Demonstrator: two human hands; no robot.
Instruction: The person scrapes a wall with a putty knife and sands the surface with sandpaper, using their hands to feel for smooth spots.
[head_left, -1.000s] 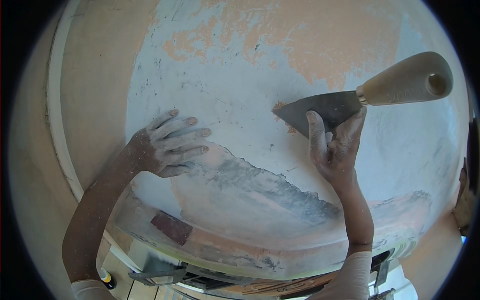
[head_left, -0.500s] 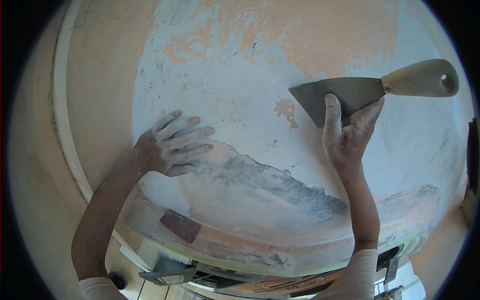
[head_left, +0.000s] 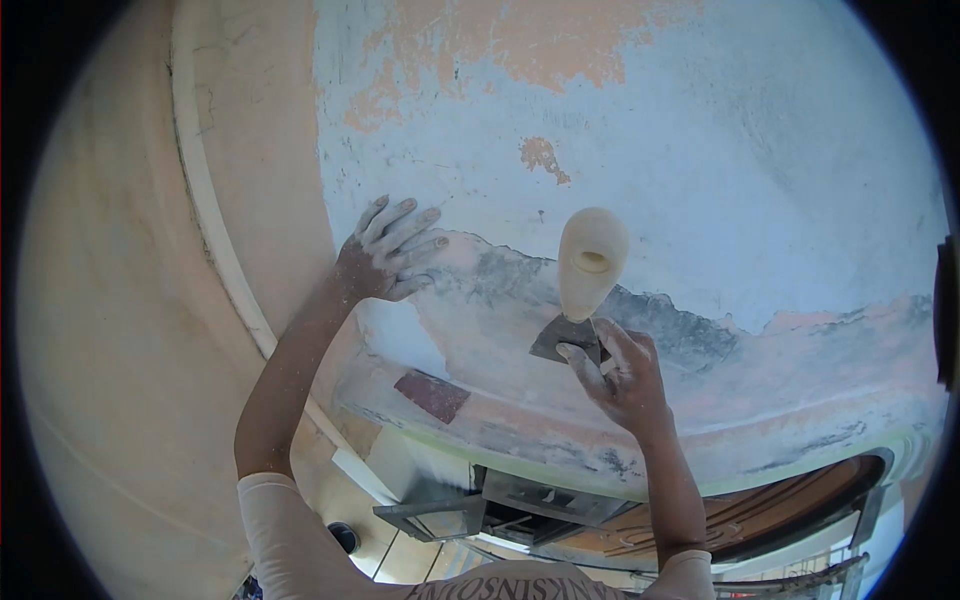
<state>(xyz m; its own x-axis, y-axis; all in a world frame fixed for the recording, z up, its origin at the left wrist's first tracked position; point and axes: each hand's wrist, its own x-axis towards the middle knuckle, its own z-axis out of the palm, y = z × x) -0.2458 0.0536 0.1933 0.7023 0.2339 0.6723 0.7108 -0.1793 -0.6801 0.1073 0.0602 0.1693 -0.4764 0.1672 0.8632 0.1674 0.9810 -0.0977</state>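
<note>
My right hand (head_left: 618, 378) pinches the dark metal blade of a putty knife (head_left: 593, 262), whose pale handle points up and toward the camera. The blade is in front of the lower, scraped part of the wall. My left hand (head_left: 390, 250), coated in white dust, rests with spread fingers on the wall (head_left: 700, 180), at the left end of a rough grey patch (head_left: 680, 330). A small peach-coloured spot (head_left: 543, 158) shows on the whitish surface above the knife.
A dark reddish rectangular piece (head_left: 432, 396) lies against the lower wall. A pale raised strip (head_left: 215, 225) runs down the left side. Below are an open window frame (head_left: 435, 518) and a brown panel with curved lines (head_left: 740, 512).
My right hand and the putty knife have moved down and left, and the handle has swung from pointing right to pointing up. The view has shifted; my left hand remains on the wall.
</note>
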